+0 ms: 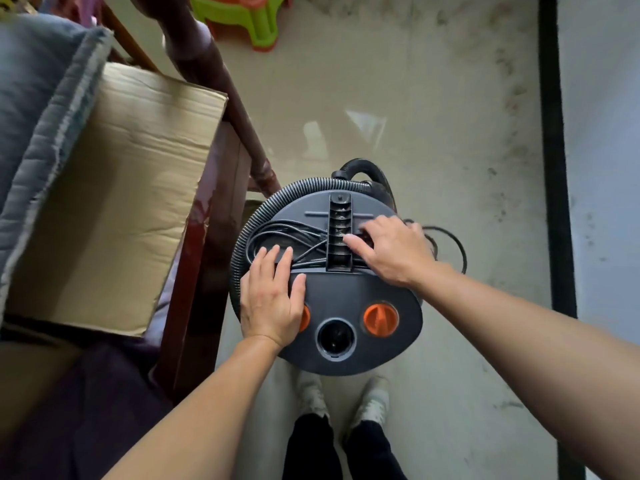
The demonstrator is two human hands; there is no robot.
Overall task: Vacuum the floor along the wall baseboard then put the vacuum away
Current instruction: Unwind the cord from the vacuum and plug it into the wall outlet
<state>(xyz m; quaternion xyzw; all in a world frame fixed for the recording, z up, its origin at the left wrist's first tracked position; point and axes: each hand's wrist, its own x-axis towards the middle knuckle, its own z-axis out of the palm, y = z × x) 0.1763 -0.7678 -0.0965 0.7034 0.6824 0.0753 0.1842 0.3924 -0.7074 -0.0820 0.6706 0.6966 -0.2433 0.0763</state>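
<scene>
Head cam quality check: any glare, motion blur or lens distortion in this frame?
Head view: pale glare patches on the floor beyond the vacuum. Fingers of the right hand are smeared by motion, while the left hand is sharp. Wide-angle distortion bows the black baseboard at right. The blanket in the left corner is soft.

No readable text, label, brand or number anywhere; vacuum lid point(349, 355) and cardboard box point(131, 188) unmarked.
</scene>
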